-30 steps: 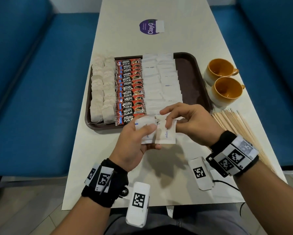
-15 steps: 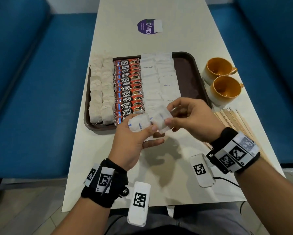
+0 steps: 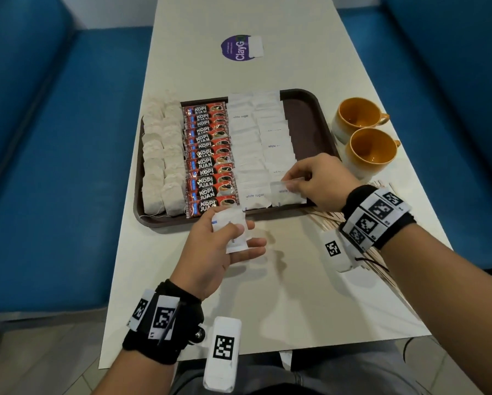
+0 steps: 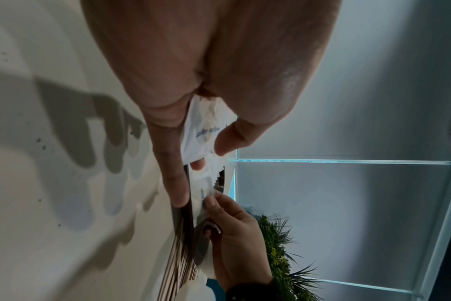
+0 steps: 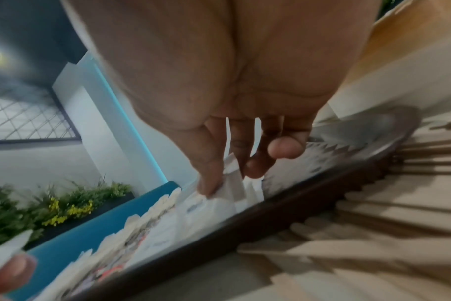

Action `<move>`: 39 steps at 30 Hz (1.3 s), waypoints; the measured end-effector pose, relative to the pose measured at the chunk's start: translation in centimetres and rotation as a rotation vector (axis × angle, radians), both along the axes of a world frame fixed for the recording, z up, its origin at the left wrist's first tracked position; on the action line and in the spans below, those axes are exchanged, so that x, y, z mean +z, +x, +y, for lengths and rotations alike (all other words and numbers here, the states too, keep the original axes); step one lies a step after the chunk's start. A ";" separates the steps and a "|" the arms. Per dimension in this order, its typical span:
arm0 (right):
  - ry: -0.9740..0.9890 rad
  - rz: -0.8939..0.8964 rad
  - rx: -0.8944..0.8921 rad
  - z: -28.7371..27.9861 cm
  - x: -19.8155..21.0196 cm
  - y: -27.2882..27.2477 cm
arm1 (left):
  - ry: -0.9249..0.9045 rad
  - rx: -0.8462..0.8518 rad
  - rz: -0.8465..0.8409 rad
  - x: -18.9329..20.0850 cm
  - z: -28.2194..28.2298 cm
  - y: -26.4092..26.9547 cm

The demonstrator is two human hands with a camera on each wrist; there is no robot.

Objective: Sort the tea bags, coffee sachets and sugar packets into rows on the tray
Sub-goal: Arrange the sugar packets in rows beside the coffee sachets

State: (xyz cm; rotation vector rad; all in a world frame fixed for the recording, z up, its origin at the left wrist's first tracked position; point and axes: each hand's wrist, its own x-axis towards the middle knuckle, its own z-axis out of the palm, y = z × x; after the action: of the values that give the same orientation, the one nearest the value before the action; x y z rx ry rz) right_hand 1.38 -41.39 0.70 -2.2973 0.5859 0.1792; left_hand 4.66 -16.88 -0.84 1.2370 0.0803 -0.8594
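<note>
A brown tray [image 3: 310,121] holds two rows of tea bags [image 3: 162,166] at the left, a row of red coffee sachets [image 3: 210,155] in the middle and two rows of white sugar packets [image 3: 247,143] at the right. My right hand [image 3: 298,181] pinches one sugar packet [image 3: 286,193] over the near end of the right sugar row; the right wrist view shows the thumb and fingers on that sugar packet [image 5: 229,183]. My left hand [image 3: 233,238] holds a small stack of sugar packets [image 3: 232,229] just in front of the tray, thumb on top of the stack of sugar packets [image 4: 201,134].
Two orange-lined cups [image 3: 364,138] stand right of the tray. A bundle of wooden stirrers [image 3: 353,223] lies on the white table [image 3: 267,295] under my right wrist. A purple sticker [image 3: 240,48] lies at the far end. Blue benches [image 3: 54,166] flank the table.
My right hand took one sugar packet from the stack in my left hand and carried it right and forward onto the tray's near right corner. My left hand stayed near the tray's front edge.
</note>
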 end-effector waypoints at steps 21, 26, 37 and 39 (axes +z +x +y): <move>0.283 -0.091 0.182 4.3 2.7 -1.5 | -0.056 -0.087 -0.072 0.8 0.0 0.0; 0.318 -0.141 0.190 4.8 2.8 -2.0 | -0.017 -0.047 -0.105 1.2 0.0 0.1; 0.371 -0.208 0.091 5.0 2.2 -2.6 | -0.146 -0.077 0.015 1.5 0.2 0.0; 0.351 -0.218 0.087 4.9 2.1 -2.6 | -0.163 -0.109 0.008 1.5 0.2 -0.1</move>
State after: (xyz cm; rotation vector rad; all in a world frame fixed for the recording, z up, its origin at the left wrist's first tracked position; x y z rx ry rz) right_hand -1.26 -36.49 2.77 -1.9688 0.3138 0.0646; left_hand 4.52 -16.68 0.71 1.0927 -0.0506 -0.9462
